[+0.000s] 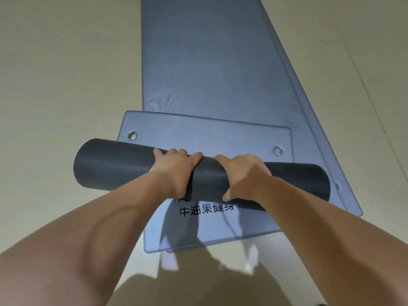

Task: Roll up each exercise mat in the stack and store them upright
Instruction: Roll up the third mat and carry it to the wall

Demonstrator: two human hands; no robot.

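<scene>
A dark grey rolled mat (114,164) lies crosswise on a stack of flat blue-grey mats (209,62) that stretches away from me on the floor. The roll's last flap (209,133), with two metal eyelets, still lies flat beyond it. My left hand (174,171) grips the roll near its middle, fingers curled over the top. Beside it, my right hand (240,175) grips the roll the same way, thumb underneath. Black printed characters (205,209) show on the flat mat just below the roll.
Beige floor (66,74) surrounds the stack on both sides. The stack's near edge (198,246) ends just in front of my legs. Edges of lower mats (344,173) stick out on the right, one with an eyelet.
</scene>
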